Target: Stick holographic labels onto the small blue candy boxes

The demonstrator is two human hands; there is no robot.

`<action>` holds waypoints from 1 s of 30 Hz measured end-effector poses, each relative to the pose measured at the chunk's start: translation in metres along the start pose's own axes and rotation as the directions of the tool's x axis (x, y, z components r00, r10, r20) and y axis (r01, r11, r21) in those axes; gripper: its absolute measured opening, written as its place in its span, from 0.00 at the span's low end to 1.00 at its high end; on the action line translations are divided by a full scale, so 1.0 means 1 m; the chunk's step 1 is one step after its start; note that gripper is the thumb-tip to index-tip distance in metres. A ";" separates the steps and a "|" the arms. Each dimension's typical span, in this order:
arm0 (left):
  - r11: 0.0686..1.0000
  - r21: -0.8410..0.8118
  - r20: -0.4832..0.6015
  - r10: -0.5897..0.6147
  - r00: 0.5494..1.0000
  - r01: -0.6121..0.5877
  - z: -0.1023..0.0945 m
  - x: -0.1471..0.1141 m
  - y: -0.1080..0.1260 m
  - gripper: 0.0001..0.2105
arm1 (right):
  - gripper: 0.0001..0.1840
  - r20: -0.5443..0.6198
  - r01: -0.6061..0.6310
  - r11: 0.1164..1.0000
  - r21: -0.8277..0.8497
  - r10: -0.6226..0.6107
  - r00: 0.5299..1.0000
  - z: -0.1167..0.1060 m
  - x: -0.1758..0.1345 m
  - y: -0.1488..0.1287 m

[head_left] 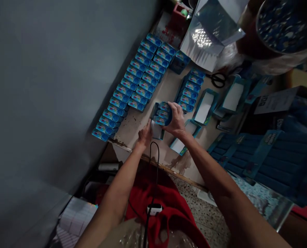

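Note:
Near the table's front edge, my left hand (144, 135) is closed on the near end of a small open tray (157, 132), whose inside is white. My right hand (177, 119) grips a short row of small blue packs (163, 114) at the far end of that same tray. These packs have printed, rounded tops; whether they rest on the tray's bottom cannot be made out. Just right of my right hand lies an open blue tray (180, 145) with a white inside, partly behind my wrist. Beyond the hand stands a row of like packs (191, 93).
Two long rows of blue packs (135, 79) line the table's wall side. Open trays (204, 107) and black scissors (217, 80) lie to the right. A round tub (259, 27) stands at the back right, and stacked blue cartons (277, 155) at the right.

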State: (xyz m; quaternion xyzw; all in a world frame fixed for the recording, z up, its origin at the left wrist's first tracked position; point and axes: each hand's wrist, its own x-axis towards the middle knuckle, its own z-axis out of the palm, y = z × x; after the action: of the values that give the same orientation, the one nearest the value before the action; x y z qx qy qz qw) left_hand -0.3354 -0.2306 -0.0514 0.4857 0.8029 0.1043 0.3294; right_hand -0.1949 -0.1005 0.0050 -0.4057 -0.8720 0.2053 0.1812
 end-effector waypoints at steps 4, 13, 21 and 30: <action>0.999 -0.047 -0.004 0.008 1.000 -0.008 0.001 0.001 -0.003 0.29 | 0.53 -0.011 0.035 0.998 0.052 -0.035 0.999 0.006 0.000 0.002; 0.994 -0.107 0.011 -0.019 1.000 0.020 0.001 0.000 -0.005 0.31 | 0.50 0.072 -0.015 0.998 -0.058 0.019 0.997 0.008 -0.005 0.007; 0.996 -0.069 0.056 -0.045 0.997 0.049 -0.011 -0.013 0.005 0.23 | 0.54 0.212 0.032 0.957 -0.289 0.032 0.977 0.016 0.016 0.002; 0.981 0.024 -0.498 0.181 0.848 -0.195 -0.143 0.039 -0.022 0.19 | 0.43 0.109 0.054 0.971 -0.233 -0.030 0.994 0.054 0.067 -0.079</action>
State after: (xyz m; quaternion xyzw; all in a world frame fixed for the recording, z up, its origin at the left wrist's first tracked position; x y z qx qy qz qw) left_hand -0.4536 -0.1873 0.0301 0.5141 0.8077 0.2684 0.1063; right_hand -0.3115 -0.1060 0.0089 -0.3945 -0.9069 0.1173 0.0900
